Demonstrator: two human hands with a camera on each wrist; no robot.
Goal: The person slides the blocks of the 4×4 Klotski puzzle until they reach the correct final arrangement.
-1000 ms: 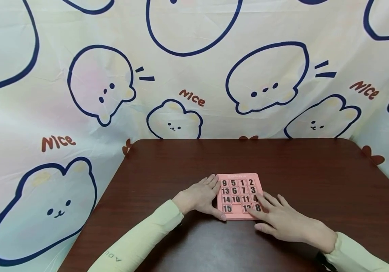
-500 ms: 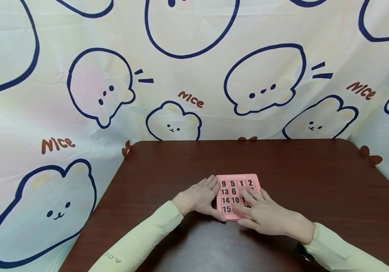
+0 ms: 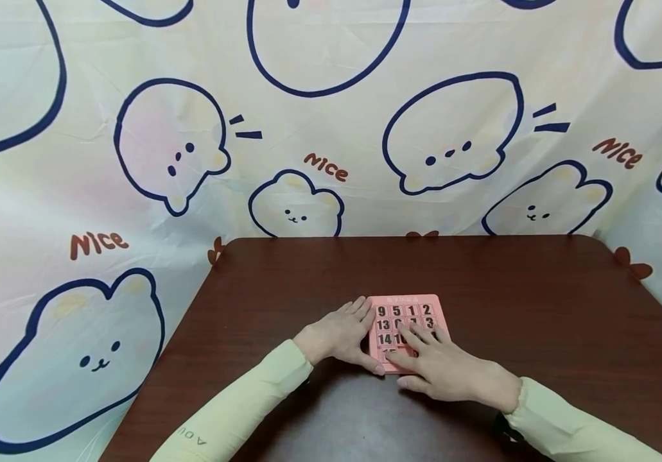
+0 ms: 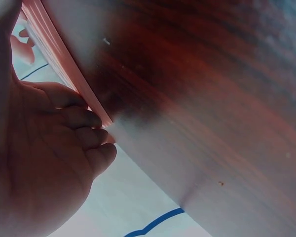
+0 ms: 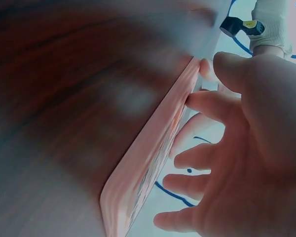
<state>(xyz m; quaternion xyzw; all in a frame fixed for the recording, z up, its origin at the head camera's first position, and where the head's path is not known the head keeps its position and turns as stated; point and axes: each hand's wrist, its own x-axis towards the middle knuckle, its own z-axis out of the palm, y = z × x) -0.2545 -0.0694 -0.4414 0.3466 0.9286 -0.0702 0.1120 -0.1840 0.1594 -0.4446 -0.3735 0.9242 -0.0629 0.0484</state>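
Note:
A pink sliding number puzzle (image 3: 408,299) lies flat on the table, its black-numbered tiles facing up. Along its left side rests my left hand (image 3: 339,335), fingers extended at the edge and thumb at the near left corner. My right hand (image 3: 449,367) reaches over the puzzle from the right with spread fingers, the index fingertip at the 15 tile in the bottom row. It hides much of the lower right tiles. In the right wrist view, the puzzle's side (image 5: 143,143) shows beyond the fingers; in the left wrist view, fingertips meet the pink edge (image 4: 71,69).
The dark brown wooden table (image 3: 307,273) extends around the puzzle on all sides. Behind it hangs a pale cloth (image 3: 365,38) printed with blue-outlined cartoon animals. A dark band with a small device (image 5: 241,25) sits at the left wrist in the right wrist view.
My right hand has moved left across the puzzle, its index finger going from the 12 tile to the 15 tile. The left hand and the puzzle's frame have stayed in place.

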